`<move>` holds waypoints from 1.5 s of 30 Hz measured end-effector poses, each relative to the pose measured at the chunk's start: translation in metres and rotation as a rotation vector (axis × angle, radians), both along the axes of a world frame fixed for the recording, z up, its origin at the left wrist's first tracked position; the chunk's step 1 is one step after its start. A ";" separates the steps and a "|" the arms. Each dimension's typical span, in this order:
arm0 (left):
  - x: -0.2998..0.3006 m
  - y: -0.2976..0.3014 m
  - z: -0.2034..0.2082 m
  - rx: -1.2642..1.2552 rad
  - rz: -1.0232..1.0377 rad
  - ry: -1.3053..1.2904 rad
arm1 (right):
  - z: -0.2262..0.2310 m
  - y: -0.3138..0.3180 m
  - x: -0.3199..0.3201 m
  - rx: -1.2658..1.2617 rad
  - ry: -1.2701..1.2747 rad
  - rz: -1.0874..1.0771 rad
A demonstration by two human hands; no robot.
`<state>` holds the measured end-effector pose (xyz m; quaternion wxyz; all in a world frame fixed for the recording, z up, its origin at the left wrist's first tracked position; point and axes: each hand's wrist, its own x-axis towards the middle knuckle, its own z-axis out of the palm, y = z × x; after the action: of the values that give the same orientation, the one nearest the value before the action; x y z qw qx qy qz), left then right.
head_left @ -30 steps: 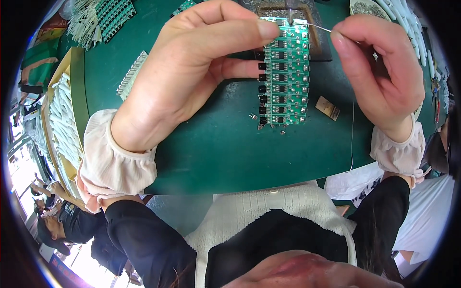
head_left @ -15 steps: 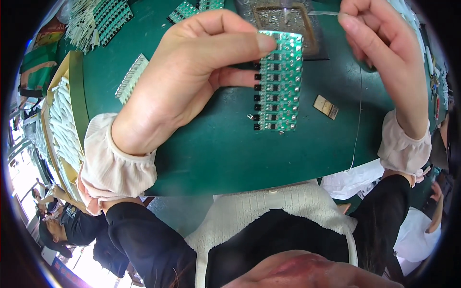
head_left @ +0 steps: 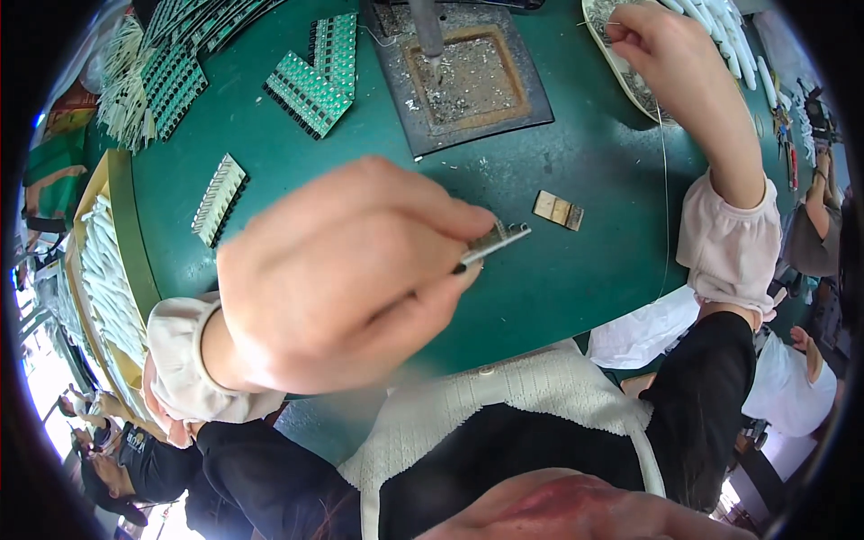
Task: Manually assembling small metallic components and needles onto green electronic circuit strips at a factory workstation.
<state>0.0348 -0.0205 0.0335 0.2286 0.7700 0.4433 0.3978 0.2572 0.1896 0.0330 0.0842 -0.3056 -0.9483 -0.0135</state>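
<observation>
grey-looking board (head_left: 500, 245) pinched edge-on in the left hand (head_left: 342, 270), visible edge slanting toward the block (head_left: 558, 210); right hand (head_left: 661, 45) way off over the dish (head_left: 598, 43), can't tell from here if it's pinching anything

Along the left edge of the smooth green tabletop (head_left: 540, 310), slender white tubes (head_left: 110, 270) are held in a yellowish, straight-walled box (head_left: 135, 225). Thicker glossy white tubes (head_left: 727, 45) are heaped at the far right corner. Below the near edge, toward the right, a crumpled white plastic bag (head_left: 641, 331) is seen.
</observation>
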 end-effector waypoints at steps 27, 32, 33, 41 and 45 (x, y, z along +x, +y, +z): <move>0.007 -0.001 -0.024 0.340 0.083 0.343 | 0.018 -0.014 0.004 0.052 0.060 -0.087; 0.008 -0.002 -0.019 0.216 -0.005 0.337 | 0.032 -0.033 -0.012 -1.115 0.338 -0.377; 0.009 -0.003 -0.017 0.303 0.017 0.362 | 0.029 -0.032 -0.009 -1.119 0.336 -0.368; 0.008 0.002 -0.027 0.551 0.086 0.441 | 0.005 -0.047 -0.010 -1.371 0.409 0.031; 0.007 0.006 -0.027 0.652 0.097 0.478 | 0.005 -0.051 -0.008 -1.330 0.382 0.033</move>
<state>0.0423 -0.0145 0.0067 -0.1560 0.8512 0.3705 0.3376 0.2489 0.1386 0.0384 0.0446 -0.2750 -0.7281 0.6263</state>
